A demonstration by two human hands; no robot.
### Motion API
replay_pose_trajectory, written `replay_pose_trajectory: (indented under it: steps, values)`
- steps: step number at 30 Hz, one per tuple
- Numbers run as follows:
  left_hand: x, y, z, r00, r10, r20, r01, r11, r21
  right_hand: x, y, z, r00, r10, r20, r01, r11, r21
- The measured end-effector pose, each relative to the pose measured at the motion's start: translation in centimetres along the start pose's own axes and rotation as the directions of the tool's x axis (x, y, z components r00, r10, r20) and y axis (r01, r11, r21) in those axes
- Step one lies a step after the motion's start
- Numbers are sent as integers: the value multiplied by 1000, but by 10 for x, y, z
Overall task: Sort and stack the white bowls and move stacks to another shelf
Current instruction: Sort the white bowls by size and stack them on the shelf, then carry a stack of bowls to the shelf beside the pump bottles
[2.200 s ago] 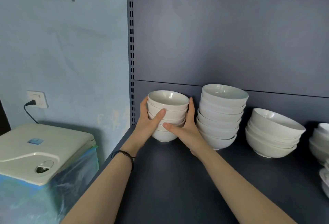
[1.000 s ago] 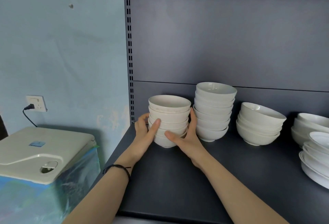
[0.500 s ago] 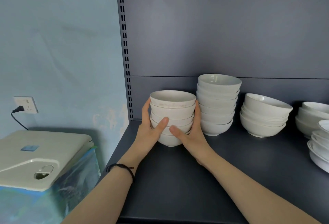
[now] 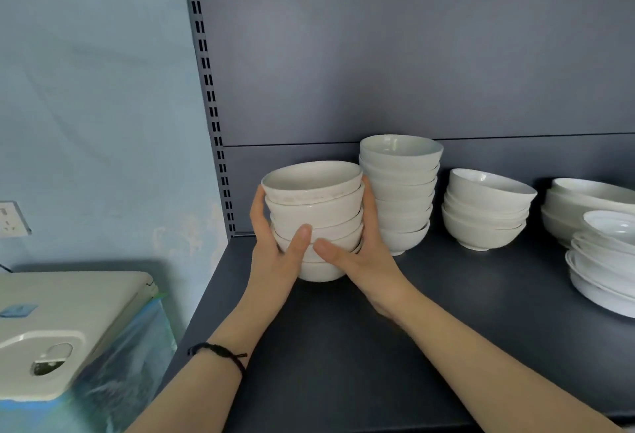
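The left hand (image 4: 275,257) and right hand (image 4: 360,260) are clasping the small bowl stack (image 4: 314,205) from nine and three o'clock, thumbs in front, probably keeping the tilting bowls together, near the shelf's (image 4: 378,346) left end, just at nine o'clock of the taller stack (image 4: 400,192).

White bowls (image 4: 314,212) on a dark grey shelf (image 4: 446,312) beside a pale blue wall (image 4: 103,89).
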State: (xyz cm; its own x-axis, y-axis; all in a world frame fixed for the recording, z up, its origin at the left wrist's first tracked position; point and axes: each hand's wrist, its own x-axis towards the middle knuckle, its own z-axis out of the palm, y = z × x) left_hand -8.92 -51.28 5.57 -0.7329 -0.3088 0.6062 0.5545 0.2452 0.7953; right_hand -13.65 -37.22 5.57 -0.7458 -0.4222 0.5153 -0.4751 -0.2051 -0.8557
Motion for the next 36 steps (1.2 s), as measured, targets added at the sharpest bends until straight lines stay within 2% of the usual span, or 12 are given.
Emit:
replay_pose_trajectory:
  steps: [4,12,20,27,36]
  values:
    - [2,2,3,1000,-4,25,4,1000,-10,-1,-4,-2,1000,20,-7,-20,999,43]
    - [5,3,1,986,-100,131,124,975,-184,0,-5,-5,998,54,14,-56,992,114]
    - [1,43,18,980,-85,178,124,968,-220,-10,-40,-23,999,38,20,-41,987,152]
    - [-19,100,79,975,-49,215,104,962,-253,-51,-90,-78,1000,8,-17,-4,978,206]
    - [-53,169,204,957,-22,289,124,933,-337,-116,-160,-195,996,-43,-75,55,984,171]
